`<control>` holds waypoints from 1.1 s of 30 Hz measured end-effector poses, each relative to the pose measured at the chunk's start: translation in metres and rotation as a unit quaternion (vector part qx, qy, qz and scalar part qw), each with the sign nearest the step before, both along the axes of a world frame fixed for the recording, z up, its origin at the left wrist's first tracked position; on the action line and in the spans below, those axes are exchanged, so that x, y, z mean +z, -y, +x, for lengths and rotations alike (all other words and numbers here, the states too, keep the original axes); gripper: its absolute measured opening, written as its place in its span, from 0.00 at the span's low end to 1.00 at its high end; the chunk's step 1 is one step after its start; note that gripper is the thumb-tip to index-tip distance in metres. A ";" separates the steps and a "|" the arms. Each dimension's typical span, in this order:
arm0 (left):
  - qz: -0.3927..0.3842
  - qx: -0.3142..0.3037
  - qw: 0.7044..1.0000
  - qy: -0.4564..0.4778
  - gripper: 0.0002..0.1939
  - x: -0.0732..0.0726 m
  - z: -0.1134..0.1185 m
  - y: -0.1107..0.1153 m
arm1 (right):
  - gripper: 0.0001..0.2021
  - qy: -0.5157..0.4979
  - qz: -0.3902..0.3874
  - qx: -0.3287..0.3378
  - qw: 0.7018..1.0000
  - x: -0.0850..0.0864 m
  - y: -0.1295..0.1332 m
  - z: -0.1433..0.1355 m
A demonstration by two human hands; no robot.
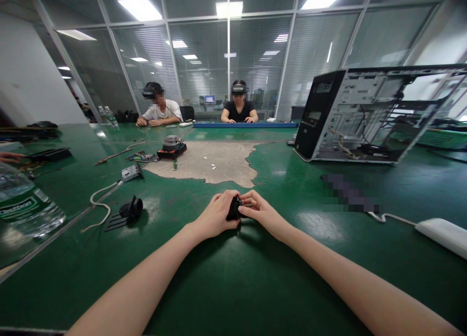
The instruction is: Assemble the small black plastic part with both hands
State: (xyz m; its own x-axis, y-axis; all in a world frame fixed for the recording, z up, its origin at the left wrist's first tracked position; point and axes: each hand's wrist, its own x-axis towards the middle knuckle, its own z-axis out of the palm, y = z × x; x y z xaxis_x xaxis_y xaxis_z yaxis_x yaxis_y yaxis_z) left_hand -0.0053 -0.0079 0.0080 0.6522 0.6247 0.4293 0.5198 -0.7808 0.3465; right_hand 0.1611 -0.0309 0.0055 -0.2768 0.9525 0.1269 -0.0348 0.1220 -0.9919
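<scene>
Near the middle of the green table, my left hand [220,213] is wrapped round a small black part [233,208]. My right hand [260,210] meets it from the right, thumb and fingers pinched at the part's right side. The fingers hide much of the part, and whether the right hand grips the same piece or a separate small one is not clear. To the left on the table lies another black part [132,209] with a round end and thin prongs.
An open computer case [328,117] stands at the right, a white power strip [443,233] nearer. A water bottle [27,202], a metal piece with cable [131,172] and a black-red device [172,147] are leftward. Two people sit across the table.
</scene>
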 end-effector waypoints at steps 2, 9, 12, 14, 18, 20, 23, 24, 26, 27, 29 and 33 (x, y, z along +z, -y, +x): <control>-0.002 -0.001 1.000 0.002 0.28 0.000 0.000 0.000 | 0.15 0.007 -0.005 -0.009 1.000 -0.001 -0.001 0.000; -0.006 -0.003 1.000 -0.003 0.29 0.001 -0.001 0.000 | 0.18 -0.012 0.005 0.044 0.999 0.002 0.000 0.003; -0.002 0.000 1.000 -0.002 0.29 0.000 -0.001 0.000 | 0.17 -0.016 0.006 0.038 0.999 0.003 0.001 0.003; 0.001 0.002 1.000 -0.001 0.28 -0.001 0.000 0.000 | 0.14 -0.013 0.003 0.021 1.000 0.003 0.001 0.002; 0.001 0.003 1.000 -0.005 0.29 -0.001 0.000 0.000 | 0.16 -0.011 -0.014 0.009 1.000 0.002 0.001 -0.001; -0.002 0.002 1.000 -0.002 0.29 0.000 0.000 0.000 | 0.17 0.001 -0.021 0.000 1.000 0.001 0.000 -0.001; -0.008 0.000 1.000 0.004 0.28 0.001 0.000 0.001 | 0.16 0.015 -0.014 -0.004 1.000 0.001 -0.001 0.000; -0.010 -0.001 1.000 0.004 0.28 0.002 0.000 0.001 | 0.17 0.010 -0.010 0.006 1.000 0.002 -0.001 0.001; -0.012 -0.002 1.000 0.002 0.29 0.002 0.000 0.001 | 0.19 -0.006 -0.005 0.034 0.999 0.002 0.000 0.002; -0.011 -0.002 1.000 0.002 0.29 0.001 0.000 0.001 | 0.20 -0.011 -0.003 0.042 0.999 0.002 0.000 0.003; -0.008 -0.001 1.000 0.002 0.29 0.001 0.000 0.001 | 0.18 -0.009 0.002 0.036 0.999 0.002 0.001 0.003; -0.002 0.001 1.000 0.002 0.29 0.000 0.000 0.000 | 0.13 -0.001 0.006 0.008 1.000 0.000 0.000 0.002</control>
